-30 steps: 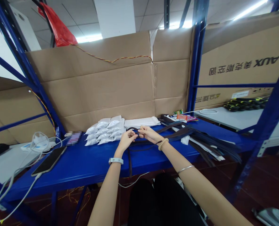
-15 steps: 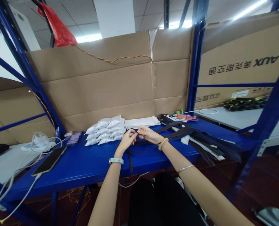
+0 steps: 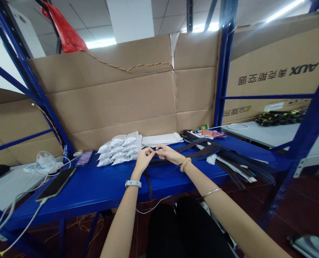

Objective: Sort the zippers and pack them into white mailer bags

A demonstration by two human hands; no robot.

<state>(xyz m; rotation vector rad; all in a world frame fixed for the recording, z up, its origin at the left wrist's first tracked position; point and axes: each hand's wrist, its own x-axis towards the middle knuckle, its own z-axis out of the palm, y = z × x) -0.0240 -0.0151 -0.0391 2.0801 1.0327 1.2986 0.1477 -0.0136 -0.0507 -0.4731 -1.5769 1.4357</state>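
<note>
My left hand [image 3: 144, 158] and my right hand [image 3: 169, 154] meet over the blue table, fingertips pinched together. Between them is a long dark fabric strip [image 3: 149, 184] that looks like a zipper; one end hangs below my left hand over the front edge. The exact bit in my fingertips is too small to make out. More dark strips [image 3: 195, 154] run from under my hands to the right, into a pile of navy, brown and white strips [image 3: 237, 163]. Just behind my left hand are stacked white sealed packets [image 3: 119, 148], and flat white packs [image 3: 162, 139] lie behind both hands.
A phone [image 3: 56, 183] on a white charging cable lies on the blue tabletop [image 3: 95, 190] at left. Cardboard panels [image 3: 116, 96] close off the back. Small colourful packets [image 3: 212, 134] sit back right. Blue metal posts [image 3: 224, 71] stand at both sides.
My fingertips have shifted slightly and drawn closer together around the strip. Both arms stay nearly in place, and the things on the table have not moved.
</note>
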